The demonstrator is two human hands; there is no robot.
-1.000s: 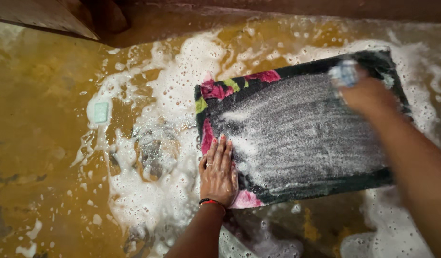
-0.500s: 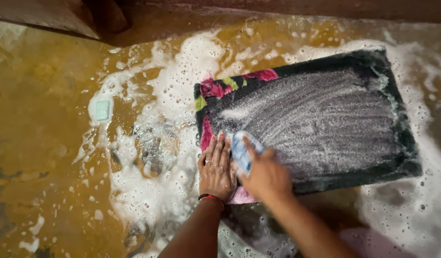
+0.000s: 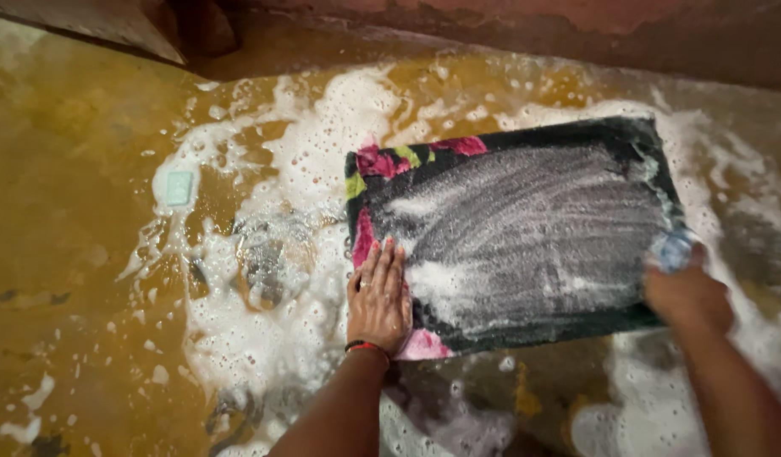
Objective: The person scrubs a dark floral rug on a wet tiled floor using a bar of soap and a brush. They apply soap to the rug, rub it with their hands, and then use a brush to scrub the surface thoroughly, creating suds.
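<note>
Wet yellow floor (image 3: pixel 77 220), foam all over. Dark floral mat (image 3: pixel 526 228) flat on it, soapy. Left hand (image 3: pixel 378 300) spread flat, pinning near-left corner against sliding. Right hand (image 3: pixel 687 296) closed around blue scrub brush (image 3: pixel 671 250) at right edge. Green soap bar (image 3: pixel 179 187) aside, left.

Mat (image 3: pixel 526 228): thick pile cloth, dark with red and green flower print at the edges; soaked, its nap streaked matt grey-white with lather.
Floor (image 3: pixel 60 211): hard, smooth, yellow-brown; wet and glossy, with worn dark patches.
Foam (image 3: pixel 322 169): white, bubbly suds, matt, spread over the floor around the mat.
Soap bar (image 3: pixel 179 187): pale green, smooth, wet-looking.
Brush (image 3: pixel 674 250): pale blue, blurred; looks like plastic, material uncertain.
Wristband (image 3: pixel 367 346): red and black, thin band; material unclear.
</note>
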